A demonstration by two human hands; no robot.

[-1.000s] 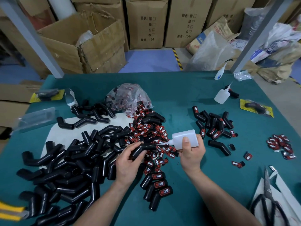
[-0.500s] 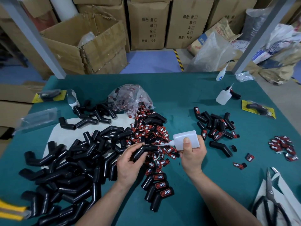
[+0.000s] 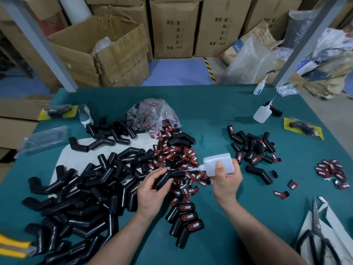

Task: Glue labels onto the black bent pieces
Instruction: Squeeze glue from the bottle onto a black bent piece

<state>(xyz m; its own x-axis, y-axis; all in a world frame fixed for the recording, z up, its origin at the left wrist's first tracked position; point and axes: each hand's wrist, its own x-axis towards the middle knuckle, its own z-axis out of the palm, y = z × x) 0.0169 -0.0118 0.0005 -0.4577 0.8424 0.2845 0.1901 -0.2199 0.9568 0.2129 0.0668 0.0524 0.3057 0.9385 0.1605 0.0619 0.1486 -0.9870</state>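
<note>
Left hand (image 3: 152, 190) grasps a black bent piece (image 3: 168, 176) mid-bench, right over the red label pile (image 3: 175, 152). Right hand (image 3: 225, 182) clutches the white glue bottle (image 3: 217, 163), nozzle on the piece. Three labelled pieces (image 3: 186, 220) lie toward the bench's (image 3: 210, 115) front edge.

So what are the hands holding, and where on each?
Left hand grips a black bent piece by its lower leg; right hand grips the white plastic glue bottle round its body.
</note>
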